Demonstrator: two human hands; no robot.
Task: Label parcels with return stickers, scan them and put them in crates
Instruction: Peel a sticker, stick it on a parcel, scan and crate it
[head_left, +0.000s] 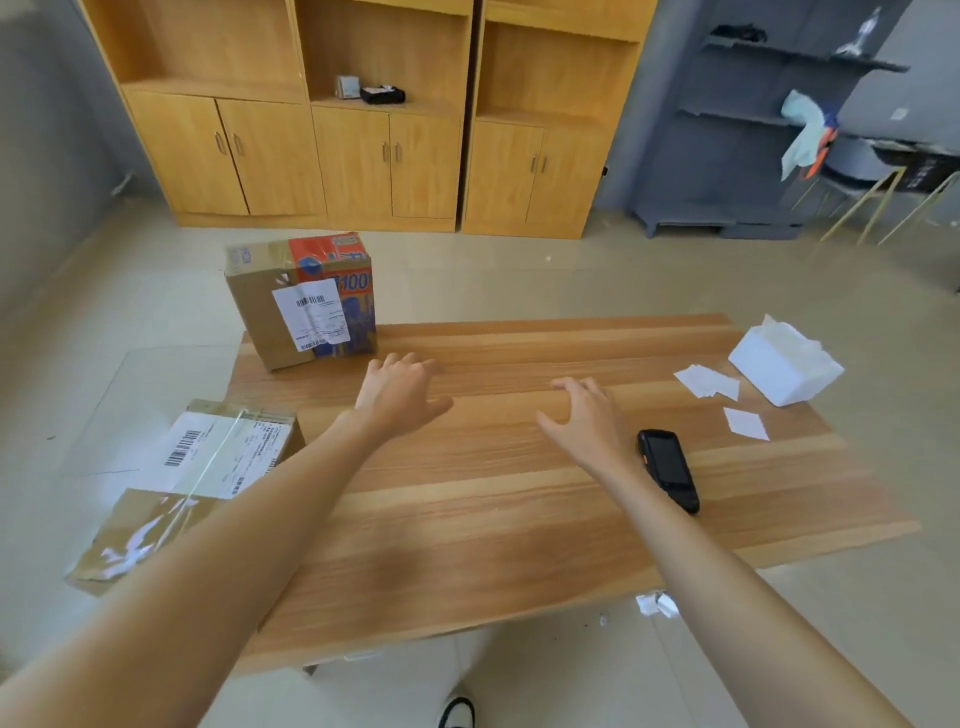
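Observation:
A tall cardboard parcel (304, 301) with an orange-and-blue printed side and a white shipping label stands upright at the far left corner of the wooden table (519, 493). My left hand (400, 392) hovers just right of it, fingers spread and empty. My right hand (584, 415) is out over the middle of the table, also spread and empty. A black handheld scanner (668, 468) lies right of my right wrist. A flat taped parcel (187, 478) with a barcode label lies at the table's left edge, partly behind my left forearm.
A white stack of stickers (787, 366) sits at the far right corner, with loose white stickers (706, 382) and one more (746, 423) beside it. Crumpled paper (657, 605) lies on the floor by the near edge. Wooden cabinets (363, 130) and a grey shelf (753, 130) stand behind.

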